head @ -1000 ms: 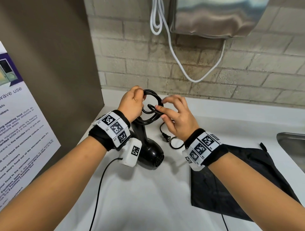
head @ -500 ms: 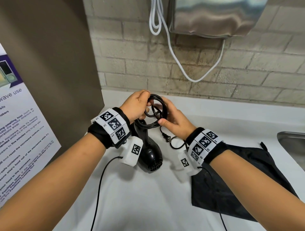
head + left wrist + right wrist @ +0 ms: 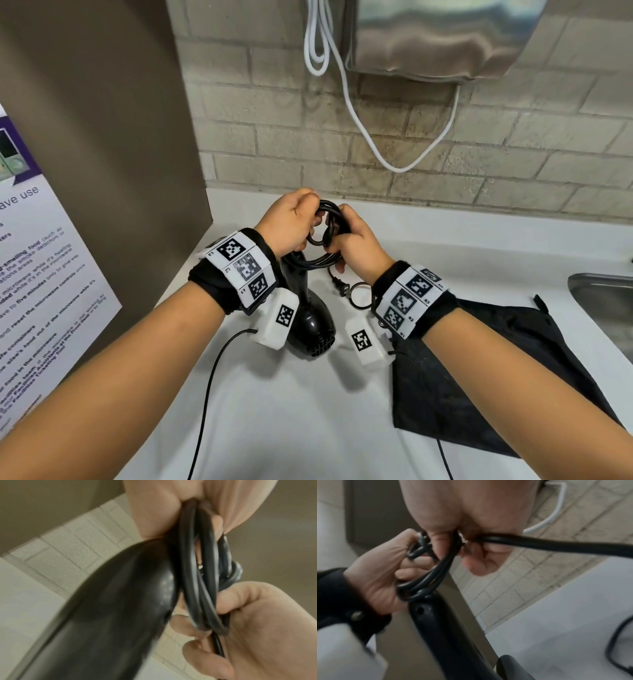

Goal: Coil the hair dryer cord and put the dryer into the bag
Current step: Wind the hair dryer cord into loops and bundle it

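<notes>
Here, the matter turns on the short run of loose cord between the coil [image 3: 325, 236] and the plug [image 3: 342, 289]. Both hands meet over the far part of the counter [image 3: 308, 411], at about twelve o'clock from the person. The left hand [image 3: 291, 222] has its fingers curled round the coil's upper left side, at roughly ten o'clock on the loop. The right hand [image 3: 356, 245] closes on the coil's right side, at about three o'clock, with the fingers wrapped over the strands; in the left wrist view those fingers [image 3: 240, 599] pinch the bundle low down.

The hair dryer [image 3: 308, 315] hangs or leans below the coil, its handle up toward the hands and its long axis running from twelve down to six o'clock, the grilled end nearest the person. Whether it rests on the counter I cannot tell.

The plug lies on the counter just below the right hand, at about five o'clock from the coil, with a small loose loop beside it. The right hand is the nearer one to it, so I judge that it should gather this last stretch while the left keeps the loops together.

The bag [image 3: 479, 377] lies flat at about four o'clock from the hands, by the right forearm. A sink [image 3: 599, 294] sits beyond it at three o'clock.
</notes>
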{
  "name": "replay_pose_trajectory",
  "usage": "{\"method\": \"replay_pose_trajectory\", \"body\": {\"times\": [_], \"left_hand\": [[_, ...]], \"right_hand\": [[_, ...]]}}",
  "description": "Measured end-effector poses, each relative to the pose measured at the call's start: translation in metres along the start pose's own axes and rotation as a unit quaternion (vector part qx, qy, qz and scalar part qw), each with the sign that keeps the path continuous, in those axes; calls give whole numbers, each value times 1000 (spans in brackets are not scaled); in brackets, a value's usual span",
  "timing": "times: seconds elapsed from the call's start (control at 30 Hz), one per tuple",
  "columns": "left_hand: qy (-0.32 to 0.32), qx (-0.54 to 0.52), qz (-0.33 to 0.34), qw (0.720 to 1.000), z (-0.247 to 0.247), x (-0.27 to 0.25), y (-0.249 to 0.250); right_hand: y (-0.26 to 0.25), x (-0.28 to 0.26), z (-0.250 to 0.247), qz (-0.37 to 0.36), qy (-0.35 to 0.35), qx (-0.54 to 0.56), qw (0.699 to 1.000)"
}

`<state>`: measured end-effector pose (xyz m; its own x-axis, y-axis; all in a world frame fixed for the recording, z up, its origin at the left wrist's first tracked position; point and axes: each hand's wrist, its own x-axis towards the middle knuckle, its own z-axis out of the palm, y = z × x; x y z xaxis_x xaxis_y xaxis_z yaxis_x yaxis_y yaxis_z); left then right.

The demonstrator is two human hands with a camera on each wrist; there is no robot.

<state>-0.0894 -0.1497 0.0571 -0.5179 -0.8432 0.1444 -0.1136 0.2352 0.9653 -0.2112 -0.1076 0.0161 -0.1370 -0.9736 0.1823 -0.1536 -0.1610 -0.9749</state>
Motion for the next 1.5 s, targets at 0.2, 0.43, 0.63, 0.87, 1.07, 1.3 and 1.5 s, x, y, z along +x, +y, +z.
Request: {"method": "replay_pose_trajectory", "body": {"times": [0.2, 0.43, 0.63, 0.87, 1.07, 1.3, 1.5], "left_hand": [[27, -14, -17, 999, -14, -4, -3], [-20, -44, -12, 999, -15, -10, -2], [6, -43, 9, 999, -7, -11, -1], [11, 9, 40, 999, -13, -8, -5], [0, 57, 59, 997, -12, -7, -5], [2, 17, 25, 1000, -15, -9, -3], [-65, 8, -18, 998, -20, -12, 0]], "right_hand": [[11, -1, -31, 51, -46, 33, 997], [34, 12, -56, 116, 123, -180, 969], [32, 17, -43, 104, 74, -328, 936], [-7, 5, -35, 61, -159, -278, 945], [-9, 0, -23, 65, -275, -145, 948], [-3, 6, -26, 52, -242, -86, 965], [-8, 13, -29, -13, -119, -132, 984]]}}
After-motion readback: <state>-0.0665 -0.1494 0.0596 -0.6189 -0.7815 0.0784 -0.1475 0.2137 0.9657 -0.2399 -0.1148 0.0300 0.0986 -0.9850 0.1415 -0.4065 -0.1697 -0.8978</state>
